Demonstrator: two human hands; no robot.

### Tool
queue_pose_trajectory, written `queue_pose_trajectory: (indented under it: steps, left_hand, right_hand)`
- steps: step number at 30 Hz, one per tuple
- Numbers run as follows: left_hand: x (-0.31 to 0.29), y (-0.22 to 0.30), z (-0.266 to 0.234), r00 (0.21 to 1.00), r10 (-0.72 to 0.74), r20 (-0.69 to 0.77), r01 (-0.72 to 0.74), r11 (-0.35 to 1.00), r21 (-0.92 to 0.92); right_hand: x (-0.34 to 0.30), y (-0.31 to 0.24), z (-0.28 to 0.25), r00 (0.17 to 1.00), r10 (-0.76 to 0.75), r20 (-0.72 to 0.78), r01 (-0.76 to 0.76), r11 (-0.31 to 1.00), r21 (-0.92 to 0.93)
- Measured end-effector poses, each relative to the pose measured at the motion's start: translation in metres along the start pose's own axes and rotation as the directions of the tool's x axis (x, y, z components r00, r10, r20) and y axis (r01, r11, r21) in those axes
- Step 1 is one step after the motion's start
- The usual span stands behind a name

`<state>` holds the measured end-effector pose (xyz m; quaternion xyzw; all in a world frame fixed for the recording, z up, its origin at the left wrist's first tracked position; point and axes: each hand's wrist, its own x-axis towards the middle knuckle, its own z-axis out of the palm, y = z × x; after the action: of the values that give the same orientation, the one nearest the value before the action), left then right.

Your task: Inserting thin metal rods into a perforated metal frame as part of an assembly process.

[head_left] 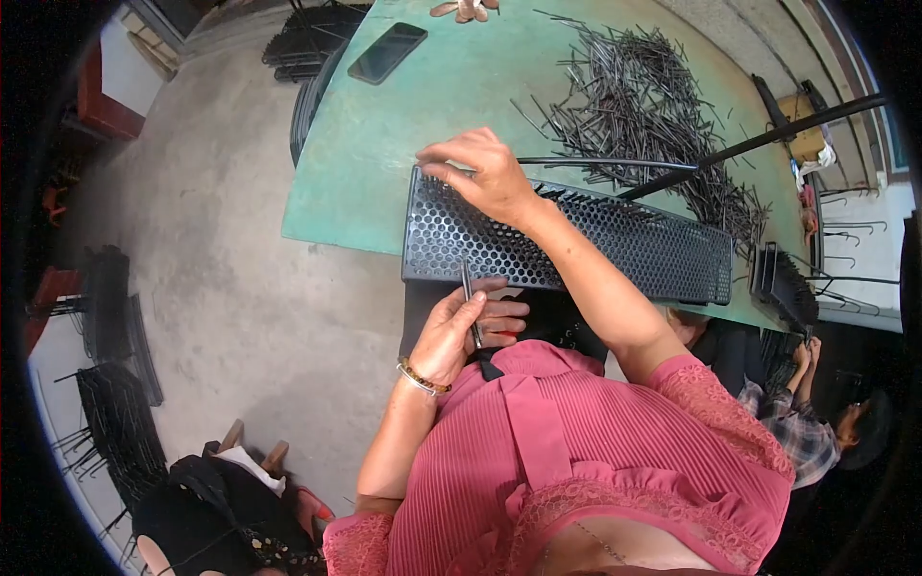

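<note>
A long black panel [451, 235] with a mesh of small holes lies tilted along the near edge of the green table [355, 192]. My left hand [456, 331] is below its near left edge, thumb and fingers closed on a slim dark metal rod [468, 283] that points up against the mesh. At the panel's far left corner is my right hand [485, 178], its thumb and fingers pinched together; whatever they hold is too small to make out. My right forearm crosses over the panel and hides part of it.
A heap of thin black strips [634, 106] lies on the table beyond the panel. A phone [388, 53] rests at the far left. A dark bar [759, 144] slants in from the right. Other people sit at the lower left [206, 518] and right [802, 432].
</note>
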<state>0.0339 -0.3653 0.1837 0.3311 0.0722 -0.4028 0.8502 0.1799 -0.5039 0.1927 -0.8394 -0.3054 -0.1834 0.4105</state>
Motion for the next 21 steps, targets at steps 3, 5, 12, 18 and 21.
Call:
queue_pose_trajectory:
  steps: [3, 5, 12, 18, 21]
  left_hand:
    - [0.001, -0.001, 0.0, 1.0, 0.001, -0.008, -0.001, 1.0, 0.001]
    - [0.001, -0.002, 0.0, 1.0, 0.001, -0.012, -0.001, 1.0, 0.006]
    - [0.0, 0.005, 0.004, 0.998, 0.063, -0.023, -0.063, 0.998, 0.02]
    - [0.0, 0.019, 0.007, 0.984, 0.176, -0.004, -0.175, 0.979, 0.101]
    - [0.0, 0.023, 0.014, 0.989, 0.15, -0.004, -0.146, 0.974, 0.174]
  right_hand:
    - [-0.005, -0.004, 0.002, 0.999, -0.039, 0.006, 0.039, 0.994, -0.1]
    - [-0.007, -0.004, 0.005, 0.996, -0.086, -0.011, 0.083, 0.987, -0.14]
    - [-0.007, -0.021, -0.014, 0.995, -0.05, -0.087, 0.043, 0.996, -0.081]
    - [-0.028, -0.06, -0.041, 0.698, 0.408, 0.588, -0.668, 0.667, 0.33]
    - [-0.037, -0.053, -0.039, 0.629, 0.419, 0.655, -0.763, 0.493, 0.419]
